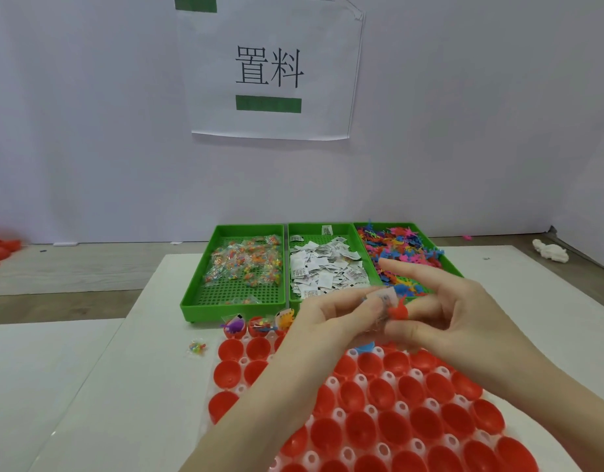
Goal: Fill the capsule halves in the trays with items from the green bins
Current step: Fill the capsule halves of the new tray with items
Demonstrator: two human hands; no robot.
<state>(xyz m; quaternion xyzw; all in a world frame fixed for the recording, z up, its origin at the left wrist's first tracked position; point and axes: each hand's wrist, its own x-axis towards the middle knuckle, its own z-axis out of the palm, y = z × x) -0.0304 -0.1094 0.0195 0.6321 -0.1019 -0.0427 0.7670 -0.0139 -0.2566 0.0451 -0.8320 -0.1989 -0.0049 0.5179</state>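
Three green bins stand at the back: the left bin [191, 301] has clear packets of coloured beads, the middle bin [295, 229] white paper slips, the right bin [452, 264] small coloured plastic figures. In front lies a white tray [365, 381] of red capsule halves [385, 391]. Three halves in its far row [256, 327] hold items. Above the tray my left hand [324, 321] pinches a clear packet with a paper slip [382, 301]. My right hand [460, 321] holds a red figure [397, 311] against it, index finger stretched out.
A stray bead packet [197, 347] lies on the white mat left of the tray. More red capsule halves [1, 250] are piled at the far left edge. A white crumpled object [549, 253] sits at the right. A paper sign [270, 69] hangs on the wall behind.
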